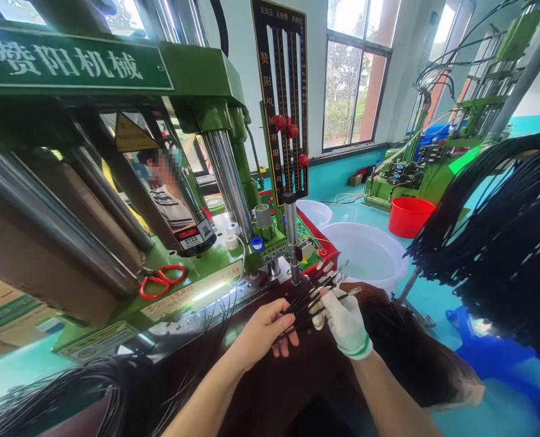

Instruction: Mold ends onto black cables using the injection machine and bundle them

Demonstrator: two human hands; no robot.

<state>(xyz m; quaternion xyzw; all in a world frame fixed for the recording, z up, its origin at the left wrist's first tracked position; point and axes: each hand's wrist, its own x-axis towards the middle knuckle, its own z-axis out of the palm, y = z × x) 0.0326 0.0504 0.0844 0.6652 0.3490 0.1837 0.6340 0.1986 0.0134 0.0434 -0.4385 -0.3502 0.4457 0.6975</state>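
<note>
Several thin black cables with pale metal-looking ends run between my hands above a dark brown table. My bare left hand is closed around them, thumb on top and some fingers curled below. On my right hand is a white glove with a green cuff; its fingers pinch the same cables close to their ends. The cable ends fan out up and to the right, in front of a red-edged tray. Red-handled scissors lie on the green machine to the left.
Black cable bundles lie at the lower left and hang at the right. White tubs and a red bucket stand on the floor beyond. A person in a striped shirt is behind the machine. Another green machine stands at the back right.
</note>
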